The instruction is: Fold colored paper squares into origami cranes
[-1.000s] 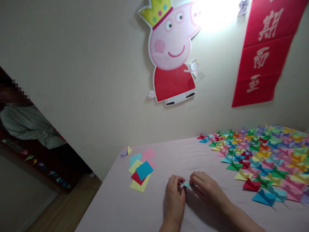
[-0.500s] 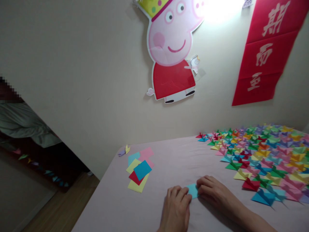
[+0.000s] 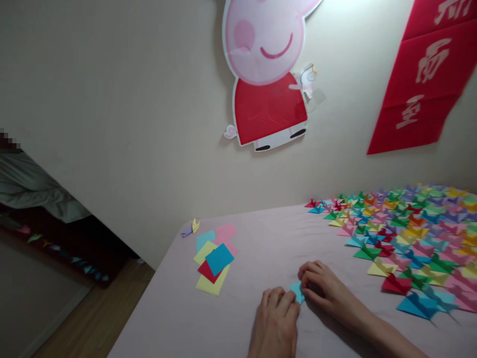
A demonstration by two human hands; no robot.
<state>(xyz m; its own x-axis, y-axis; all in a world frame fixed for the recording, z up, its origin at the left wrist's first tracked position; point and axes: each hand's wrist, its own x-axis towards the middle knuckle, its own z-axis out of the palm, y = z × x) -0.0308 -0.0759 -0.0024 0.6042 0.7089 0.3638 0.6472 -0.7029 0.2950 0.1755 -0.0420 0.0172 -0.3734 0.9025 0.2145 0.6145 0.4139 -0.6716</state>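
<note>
A small light-blue folded paper [image 3: 297,290] lies on the pink table [image 3: 261,248], pinched between both hands. My left hand [image 3: 276,318] rests flat-knuckled below it, fingertips closed on its left edge. My right hand [image 3: 323,288] comes in from the right, fingers curled over the paper's right side. Most of the paper is hidden under the fingers.
A loose stack of coloured paper squares [image 3: 213,256] lies at the left of the table, with two tiny folded pieces [image 3: 191,228] behind it. Many folded paper cranes [image 3: 406,238] cover the right side. Another person [image 3: 33,186] sits at far left, beyond the table edge.
The view tilted down slightly. Both hands shifted a little nearer on the table, and the blue paper, thin a second ago, showed as a wider flap before being pressed between the fingers.
</note>
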